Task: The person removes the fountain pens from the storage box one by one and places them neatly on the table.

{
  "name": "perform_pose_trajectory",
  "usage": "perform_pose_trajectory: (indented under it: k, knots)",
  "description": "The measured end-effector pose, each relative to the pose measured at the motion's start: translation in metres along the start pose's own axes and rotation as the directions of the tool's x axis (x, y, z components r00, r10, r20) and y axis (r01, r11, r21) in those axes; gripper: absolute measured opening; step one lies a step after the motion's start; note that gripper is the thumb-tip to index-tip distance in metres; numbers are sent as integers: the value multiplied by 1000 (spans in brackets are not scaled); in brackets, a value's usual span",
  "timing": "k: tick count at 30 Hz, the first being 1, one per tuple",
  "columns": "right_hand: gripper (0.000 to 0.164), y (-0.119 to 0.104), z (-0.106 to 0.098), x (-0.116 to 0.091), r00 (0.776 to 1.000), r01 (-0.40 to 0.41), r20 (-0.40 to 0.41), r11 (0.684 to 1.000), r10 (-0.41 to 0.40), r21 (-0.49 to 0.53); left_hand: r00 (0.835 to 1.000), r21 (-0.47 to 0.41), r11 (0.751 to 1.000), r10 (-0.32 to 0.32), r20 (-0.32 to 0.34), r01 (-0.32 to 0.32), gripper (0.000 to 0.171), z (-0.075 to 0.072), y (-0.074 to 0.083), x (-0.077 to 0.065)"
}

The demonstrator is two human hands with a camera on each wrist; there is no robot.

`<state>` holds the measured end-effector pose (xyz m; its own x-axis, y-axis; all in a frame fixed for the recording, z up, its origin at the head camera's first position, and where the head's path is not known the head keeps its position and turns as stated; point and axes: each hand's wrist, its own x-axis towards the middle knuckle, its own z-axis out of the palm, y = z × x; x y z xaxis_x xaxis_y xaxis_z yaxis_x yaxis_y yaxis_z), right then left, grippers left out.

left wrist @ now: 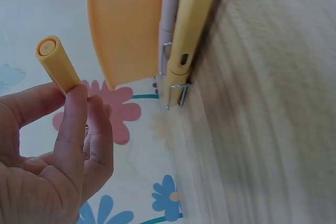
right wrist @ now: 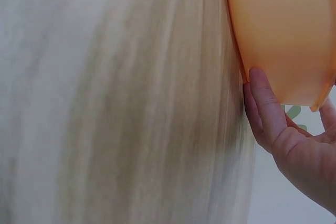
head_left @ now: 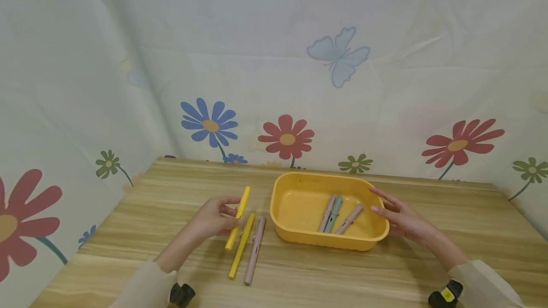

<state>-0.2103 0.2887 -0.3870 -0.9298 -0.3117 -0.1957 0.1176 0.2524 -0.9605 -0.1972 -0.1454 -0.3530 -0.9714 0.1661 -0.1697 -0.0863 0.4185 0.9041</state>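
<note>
In the head view my left hand (head_left: 217, 217) pinches a yellow pen (head_left: 244, 199) between thumb and fingers, tilted above the table. The left wrist view shows its round end (left wrist: 47, 47) pointing up past the fingertips. Just right of this hand, a second yellow pen (head_left: 241, 246) and a pale mauve pen (head_left: 255, 251) lie side by side. My right hand (head_left: 404, 217) grips the right end of a yellow plastic basket (head_left: 299, 237), some fingers over the rim, others against the outer wall. Inside lie two mauve pens (head_left: 351, 217) and a grey-green pen (head_left: 334, 214).
The wood-grain table (head_left: 150, 213) reaches back to a white cloth backdrop (head_left: 257, 70) printed with flowers and a butterfly. A dark wrist device (head_left: 181, 294) sits at the left sleeve, another (head_left: 446, 294) at the right.
</note>
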Motion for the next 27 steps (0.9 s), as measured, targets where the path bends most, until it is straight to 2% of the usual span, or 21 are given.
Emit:
perform_pose_trajectory:
  k: [9, 18, 27]
  knots:
    - [67, 0, -1, 0, 1000, -1, -4, 1000, 1, 0, 1000, 43, 999, -4, -8, 4, 55, -2, -12, -7]
    - [68, 0, -1, 0, 1000, -9, -4, 1000, 9, 3, 1000, 43, 999, -13, 22, 12, 54, -3, -25, -10]
    - [67, 1, 0, 1, 1000, -2, 0, 1000, 2, -2, 999, 103, 994, -38, -10, 39, 51, 0, -29, -11]
